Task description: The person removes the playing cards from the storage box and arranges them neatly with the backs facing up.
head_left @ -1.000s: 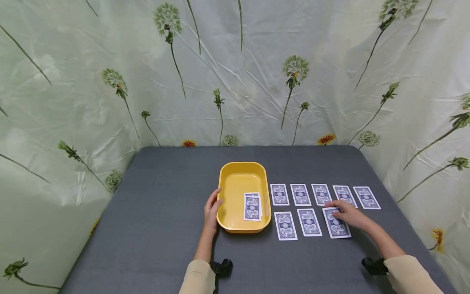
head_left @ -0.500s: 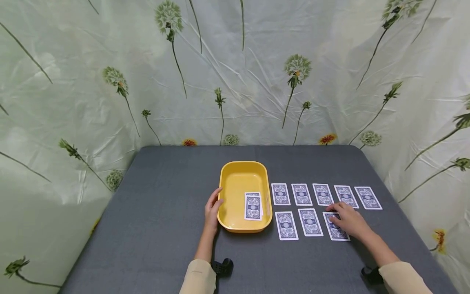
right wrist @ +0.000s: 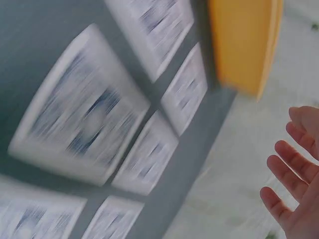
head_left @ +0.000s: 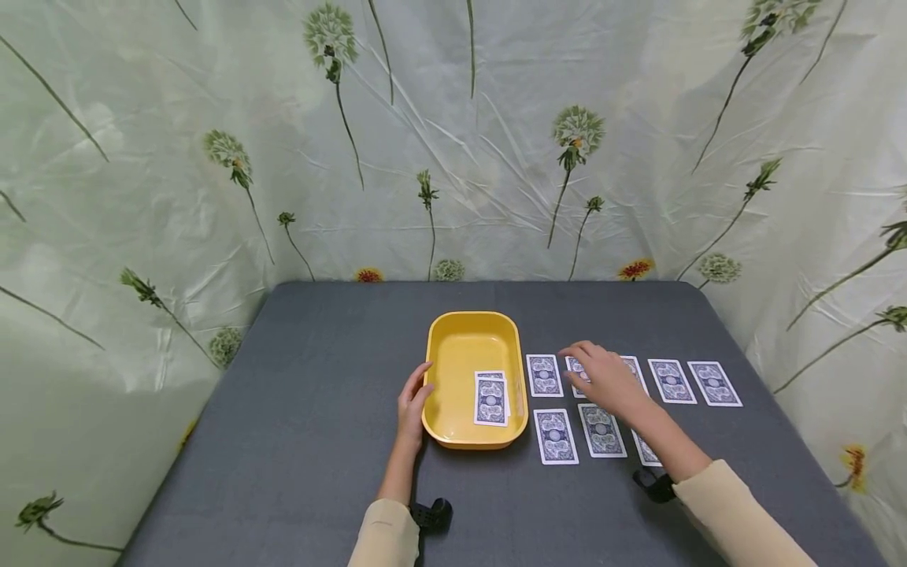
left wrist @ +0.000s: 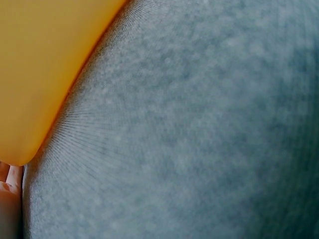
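Observation:
My left hand (head_left: 411,405) holds the left side of a yellow tray (head_left: 441,394), fingertips at its rim. In the left wrist view only a bit of that hand (left wrist: 10,186) shows, against the outer wall of the tray (left wrist: 45,64). Two overlapping playing cards (head_left: 490,402) lie back up inside the tray. My right hand (head_left: 605,382) is over the rows of face-down cards, fingers spread and holding nothing. It partly covers a back-row card (head_left: 579,364). The right wrist view shows its fingers loosely extended beside blurred cards (right wrist: 89,117).
Two rows of blue-backed cards lie right of the tray, including a near-left card (head_left: 556,437) and a far-right card (head_left: 715,384). They rest on a dark grey tabletop (head_left: 319,394). A floral curtain (head_left: 496,197) hangs behind.
My right hand has left the front-row card at the right and moved left and away from me, over the back row. The left hand and tray stay in place.

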Demonstrator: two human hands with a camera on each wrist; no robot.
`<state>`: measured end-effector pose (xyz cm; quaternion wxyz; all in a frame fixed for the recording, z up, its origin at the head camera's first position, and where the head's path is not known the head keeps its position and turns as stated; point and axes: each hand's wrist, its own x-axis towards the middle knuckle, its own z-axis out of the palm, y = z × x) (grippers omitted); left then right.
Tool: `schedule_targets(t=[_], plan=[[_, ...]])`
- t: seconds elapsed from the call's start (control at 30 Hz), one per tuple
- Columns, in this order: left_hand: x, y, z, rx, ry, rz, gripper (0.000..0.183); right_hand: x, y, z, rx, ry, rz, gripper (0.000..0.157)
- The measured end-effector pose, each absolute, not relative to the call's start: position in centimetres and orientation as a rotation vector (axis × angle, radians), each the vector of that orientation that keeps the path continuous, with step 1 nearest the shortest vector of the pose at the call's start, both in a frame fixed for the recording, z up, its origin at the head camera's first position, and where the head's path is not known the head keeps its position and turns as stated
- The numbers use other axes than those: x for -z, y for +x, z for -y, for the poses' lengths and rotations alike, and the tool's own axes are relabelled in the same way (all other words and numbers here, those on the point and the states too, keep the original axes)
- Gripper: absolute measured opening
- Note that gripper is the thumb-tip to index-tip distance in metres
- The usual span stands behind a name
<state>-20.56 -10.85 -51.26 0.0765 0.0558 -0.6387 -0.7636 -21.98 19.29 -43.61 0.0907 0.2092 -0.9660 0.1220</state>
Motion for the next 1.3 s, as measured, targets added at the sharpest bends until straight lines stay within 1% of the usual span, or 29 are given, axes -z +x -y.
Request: schedule_targets(t=[0.13,0.37,0.5,0.6,0.77,0.93,1.0,1.07,1.2,1.3], plan=[[51.3,-20.6,10.8,2.286,0.164,1.919,0.038,43.5,-22.2,-15.2,-0.409,0.724,2.879,0.042],[51.6,-20.7,10.9,2.253,0.16,1.95,0.038,45.2,-22.8,-9.8,-0.326,0.941,3.068,0.068],[52.9,-21.2,11.0,2.279,0.162,1.916,0.037,46.1,-23.1,-8.1,-0.1,0.98,3.225,0.082],[53.7,-21.4,10.9,2.281,0.16,1.908,0.038,46.4,-23.1,-7.4,0.112,0.975,3.295,0.087],[54.0,-21.5,10.9,2.255,0.127,1.908,0.038,46.7,-23.7,-6.7,0.326,0.986,3.298,0.089],[53.2,-21.4,11.0,2.27,0.117,1.899,0.038,46.9,-24.4,-6.2,0.334,0.958,3.317,0.094],[52.5,-21.1,10.9,2.274,0.11,1.911,0.038,46.9,-24.4,-6.1,0.292,0.936,3.341,0.093],[51.9,-20.7,10.8,2.275,0.099,1.926,0.038,46.9,-24.4,-6.2,0.221,0.928,3.365,0.087],[51.5,-20.4,10.7,2.28,0.097,1.925,0.038,46.7,-23.9,-6.2,0.054,0.953,3.403,0.069],[51.5,-20.4,10.7,2.271,0.094,1.918,0.038,46.7,-23.5,-6.2,-0.026,1.001,3.386,0.059]])
